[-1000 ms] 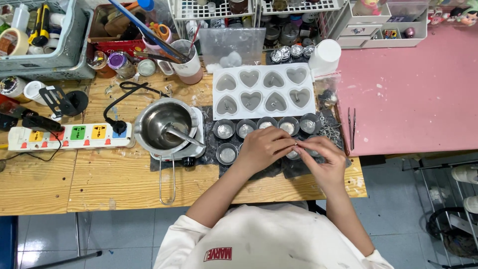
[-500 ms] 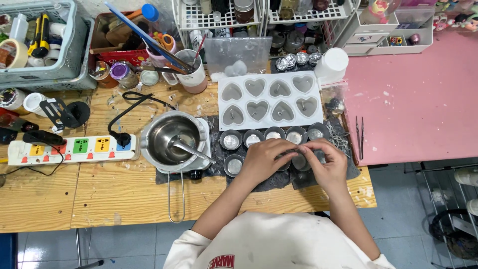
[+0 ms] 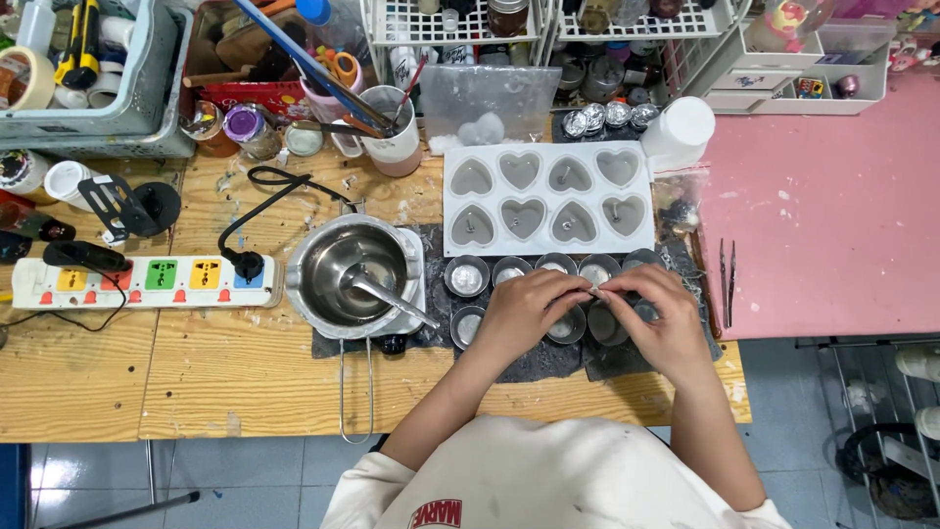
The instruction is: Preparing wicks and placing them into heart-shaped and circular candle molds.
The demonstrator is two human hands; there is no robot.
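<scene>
My left hand point(image 3: 529, 312) and my right hand point(image 3: 664, 315) meet fingertip to fingertip over the dark mat point(image 3: 548, 360). Both pinch a small thin wick piece point(image 3: 595, 291), too small to see well. Below them stand several round metal cups: one row point(image 3: 467, 276) runs along the mat's far side, and a nearer row point(image 3: 567, 327) is partly covered by my hands. A white mould with heart-shaped cavities point(image 3: 548, 196) lies just beyond the cups, with thin pins standing in some cavities.
A steel pot point(image 3: 345, 276) with a spoon sits on a small hot plate left of the cups, beside a power strip point(image 3: 147, 279). Tweezers point(image 3: 727, 282) lie on the pink table at right. Baskets, jars, a white cup point(image 3: 679, 132) and wire racks crowd the back.
My fingertips dipped towards a cup in the near row, then came together again just above it. My head moved, so the whole bench sits further right in view.
</scene>
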